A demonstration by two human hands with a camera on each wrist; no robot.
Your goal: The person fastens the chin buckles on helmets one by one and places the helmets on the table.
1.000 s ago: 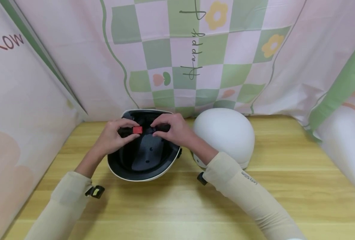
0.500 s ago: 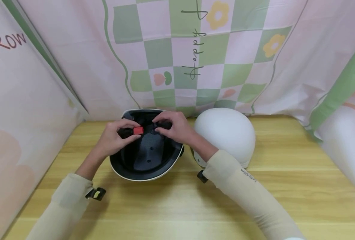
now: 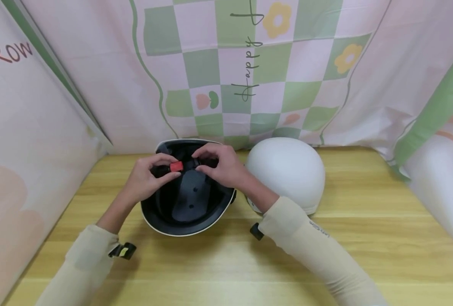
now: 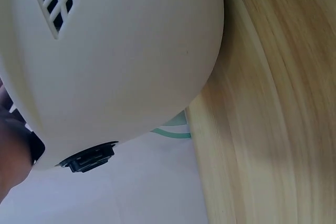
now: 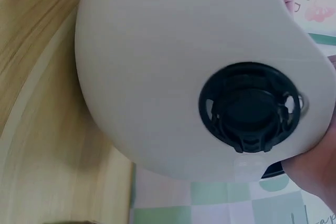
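Observation:
A white helmet (image 3: pixel 195 197) lies upside down on the table, its black padded inside facing up. Over its opening my left hand (image 3: pixel 146 174) pinches a red buckle end (image 3: pixel 176 166) on a black strap, thumb below and fingers above. Facing it, my right hand (image 3: pixel 222 165) pinches the black buckle end (image 3: pixel 196 162) of the other strap. A small gap separates the two buckle ends. In the left wrist view the helmet's white shell (image 4: pixel 131 51) shows a vent; the right wrist view shows a round black fitting (image 5: pixel 251 107) on its side. Both wrist views hide most of the fingers.
A second white helmet (image 3: pixel 287 174) stands dome up to the right, partly behind my right forearm. The wooden table (image 3: pixel 218 267) ends at a patterned curtain (image 3: pixel 234 68) at the back, with another curtain at the left.
The upturned helmet has tilted and shifted slightly right and toward me. Both hands keep their pinch on the buckle ends; the right hand moved slightly away, then back.

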